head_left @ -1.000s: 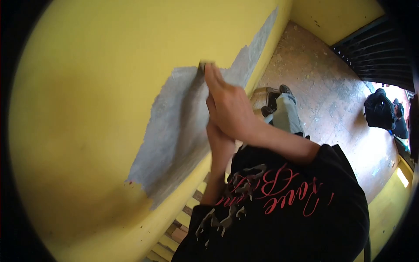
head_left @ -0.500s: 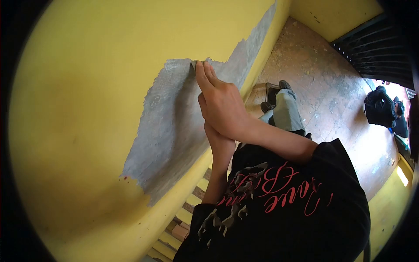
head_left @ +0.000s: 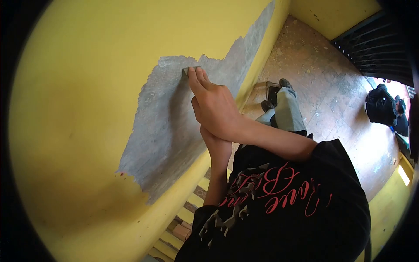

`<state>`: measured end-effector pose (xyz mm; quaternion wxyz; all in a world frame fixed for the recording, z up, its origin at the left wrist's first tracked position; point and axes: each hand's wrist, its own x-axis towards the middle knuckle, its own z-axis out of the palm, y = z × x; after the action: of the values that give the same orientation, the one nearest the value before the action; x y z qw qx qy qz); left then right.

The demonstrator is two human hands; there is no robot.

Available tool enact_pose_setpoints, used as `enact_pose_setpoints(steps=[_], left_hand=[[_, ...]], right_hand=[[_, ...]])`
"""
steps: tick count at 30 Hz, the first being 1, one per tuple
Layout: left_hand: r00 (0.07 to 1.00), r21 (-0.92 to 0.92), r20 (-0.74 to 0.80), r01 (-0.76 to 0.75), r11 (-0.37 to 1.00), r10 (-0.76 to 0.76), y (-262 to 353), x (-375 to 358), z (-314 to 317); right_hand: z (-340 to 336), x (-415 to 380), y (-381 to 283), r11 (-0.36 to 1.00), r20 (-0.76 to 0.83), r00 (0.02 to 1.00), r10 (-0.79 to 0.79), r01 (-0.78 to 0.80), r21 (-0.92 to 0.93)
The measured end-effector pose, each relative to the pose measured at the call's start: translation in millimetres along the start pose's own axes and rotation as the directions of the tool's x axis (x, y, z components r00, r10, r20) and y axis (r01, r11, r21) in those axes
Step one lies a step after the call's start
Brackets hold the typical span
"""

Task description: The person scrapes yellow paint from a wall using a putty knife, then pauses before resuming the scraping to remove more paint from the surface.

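Observation:
My right hand presses a thin grey scraper blade against the wall, its front fingers stretched along the blade and the others curled. The blade's edge rests on the bare grey patch, a little below the ragged border of the yellow paint. Under the right hand, my left hand touches it near the wrist; its fingers are hidden, so its grip cannot be made out. Any handle on the blade is also hidden.
A yellow ledge runs beneath the patch, with slats below. My feet stand on the stained tiled floor. A dark metal grille is at the upper right, and a dark bag-like object lies at the right.
Both hands and the blade have moved slightly left and down in the view, away from the paint border onto the grey patch. The right hand keeps its hold.

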<state>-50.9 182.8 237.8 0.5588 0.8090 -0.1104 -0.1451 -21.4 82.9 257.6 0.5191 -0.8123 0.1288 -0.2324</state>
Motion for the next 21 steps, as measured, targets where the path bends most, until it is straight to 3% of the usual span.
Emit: enact_pose_setpoints(steps=[2, 5, 7, 11, 13, 14, 16, 17, 19, 20, 21], left_hand=[[1.0, 0.026, -0.01, -0.014, 1.0, 0.014, 3, 2, -4], [0.999, 0.14, 0.009, 0.032, 0.99, -0.034, 21, 7, -13], [0.963, -0.095, 0.073, 0.264, 0.96, -0.258, 31, 11, -18], [0.988, -0.053, -0.045, 0.148, 0.988, -0.15, 38, 21, -15], [0.891, -0.095, 0.087, 0.453, 0.887, -0.445, 41, 30, -30], [0.891, -0.096, 0.087, 0.453, 0.887, -0.446, 35, 30, -28], [0.992, 0.061, 0.064, 0.109, 0.992, -0.113, 17, 28, -18], [0.992, 0.063, 0.065, 0.105, 0.992, -0.109, 14, 22, -14], [0.997, 0.34, -0.042, -0.047, 0.939, 0.065, 12, 12, -7], [0.997, 0.34, -0.034, -0.053, 0.939, 0.068, 14, 10, -8], [1.0, 0.215, -0.014, -0.001, 0.977, 0.004, 17, 5, -10]], right_hand=[[6, -1, -1, 0.997, -0.15, 0.986, -0.067, 0.059, -0.053], [2, 2, 0, 0.998, -0.077, 0.996, -0.037, 0.033, -0.05], [0, 7, -3, 0.999, -0.075, 0.997, -0.003, -0.001, -0.054], [6, 7, -6, 0.997, -0.173, 0.985, -0.024, 0.011, -0.079], [7, 12, -5, 0.997, -0.191, 0.982, -0.004, -0.01, -0.071], [7, 14, -5, 0.998, -0.21, 0.978, 0.014, -0.027, -0.059], [4, 12, -4, 0.998, -0.205, 0.979, 0.004, -0.016, -0.054], [2, 11, -4, 0.999, -0.201, 0.98, -0.002, -0.008, -0.049], [5, 3, -7, 0.996, -0.191, 0.98, -0.061, 0.049, -0.069], [6, -1, -7, 0.992, -0.167, 0.98, -0.106, 0.093, -0.084], [8, -4, -5, 0.993, -0.167, 0.981, -0.097, 0.084, -0.082]])
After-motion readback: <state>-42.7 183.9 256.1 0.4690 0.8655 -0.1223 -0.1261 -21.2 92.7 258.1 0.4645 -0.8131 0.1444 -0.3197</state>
